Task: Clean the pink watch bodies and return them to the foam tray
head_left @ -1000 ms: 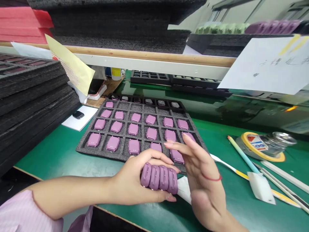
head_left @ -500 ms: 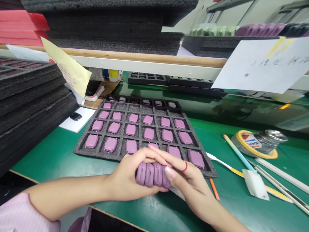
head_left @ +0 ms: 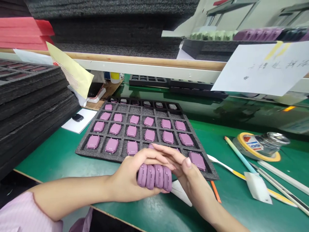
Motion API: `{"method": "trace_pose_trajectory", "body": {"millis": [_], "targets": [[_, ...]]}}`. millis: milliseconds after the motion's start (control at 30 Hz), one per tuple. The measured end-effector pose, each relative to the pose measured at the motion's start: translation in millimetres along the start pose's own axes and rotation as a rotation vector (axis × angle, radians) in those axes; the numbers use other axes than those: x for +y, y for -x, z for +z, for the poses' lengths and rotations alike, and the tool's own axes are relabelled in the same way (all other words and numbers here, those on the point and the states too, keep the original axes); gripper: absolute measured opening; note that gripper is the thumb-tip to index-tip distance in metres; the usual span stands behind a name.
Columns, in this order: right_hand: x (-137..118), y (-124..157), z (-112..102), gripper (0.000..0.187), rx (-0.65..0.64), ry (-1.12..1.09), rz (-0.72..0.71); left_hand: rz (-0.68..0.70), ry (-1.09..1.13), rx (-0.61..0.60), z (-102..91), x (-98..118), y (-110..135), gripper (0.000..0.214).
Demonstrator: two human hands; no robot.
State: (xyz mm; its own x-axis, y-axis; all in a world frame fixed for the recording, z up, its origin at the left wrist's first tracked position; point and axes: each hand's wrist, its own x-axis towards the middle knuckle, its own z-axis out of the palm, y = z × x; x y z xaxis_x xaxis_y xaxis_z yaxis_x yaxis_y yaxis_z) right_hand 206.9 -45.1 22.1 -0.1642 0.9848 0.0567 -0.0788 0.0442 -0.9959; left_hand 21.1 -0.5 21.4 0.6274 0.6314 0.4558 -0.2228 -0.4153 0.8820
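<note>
My left hand (head_left: 130, 178) is closed round a row of several purple watch cases (head_left: 154, 177), standing on edge side by side with their side buttons facing me. My right hand (head_left: 190, 183) arches over the row's far right end, fingers stretched out and thumb lifted off the cases. Below its palm a white pointed piece (head_left: 181, 192) shows; whether the hand touches it I cannot tell. Just beyond both hands lies a black foam tray (head_left: 96, 155) with more purple watch cases (head_left: 131, 131) in its compartments. My hands hide part of its front row.
Stacked foam trays (head_left: 36, 106) rise at the left. A white pad (head_left: 74, 125) bears a dark watch case. To the right lie a toothbrush (head_left: 224, 164), an orange stick (head_left: 215, 191), a tape roll (head_left: 256, 146) with a glass jar, and slender tools. A shelf (head_left: 145, 66) spans the back.
My right thumb has lifted off the end watch case and the right hand has shifted slightly right, baring the whole row. The left hand keeps its hold.
</note>
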Motion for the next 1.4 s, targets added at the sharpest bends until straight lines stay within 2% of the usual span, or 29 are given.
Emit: {"method": "trace_pose_trajectory", "body": {"millis": [167, 400, 500, 700, 1033, 1167, 1267, 1400], "targets": [[3, -12, -1, 0.06, 0.074, -0.104, 0.099, 0.024, -0.026, 0.012, 0.2, -1, 0, 0.05], [2, -4, 7, 0.069, -0.014, -0.12, 0.246, 0.027, -0.019, -0.019, -0.7, -3, 1, 0.049], [2, 0, 11, 0.075, -0.03, -0.121, 0.267, 0.029, -0.068, -0.005, -0.2, -4, 1, 0.051], [4, 2, 15, 0.077, 0.021, -0.139, 0.237, 0.005, -0.139, -0.011, -0.6, -4, 3, 0.051], [15, 3, 9, 0.096, -0.059, -0.091, 0.116, 0.015, -0.104, -0.039, 1.3, -6, 4, 0.045], [15, 7, 15, 0.109, 0.013, -0.039, 0.09, 0.096, -0.035, -0.054, 0.9, -8, 4, 0.044], [11, 11, 22, 0.107, 0.061, 0.028, 0.02, 0.137, -0.042, -0.084, -1.2, -7, 2, 0.039], [4, 14, 26, 0.103, 0.148, 0.179, -0.048, 0.124, -0.074, -0.108, -2.7, -7, 1, 0.038]]}}
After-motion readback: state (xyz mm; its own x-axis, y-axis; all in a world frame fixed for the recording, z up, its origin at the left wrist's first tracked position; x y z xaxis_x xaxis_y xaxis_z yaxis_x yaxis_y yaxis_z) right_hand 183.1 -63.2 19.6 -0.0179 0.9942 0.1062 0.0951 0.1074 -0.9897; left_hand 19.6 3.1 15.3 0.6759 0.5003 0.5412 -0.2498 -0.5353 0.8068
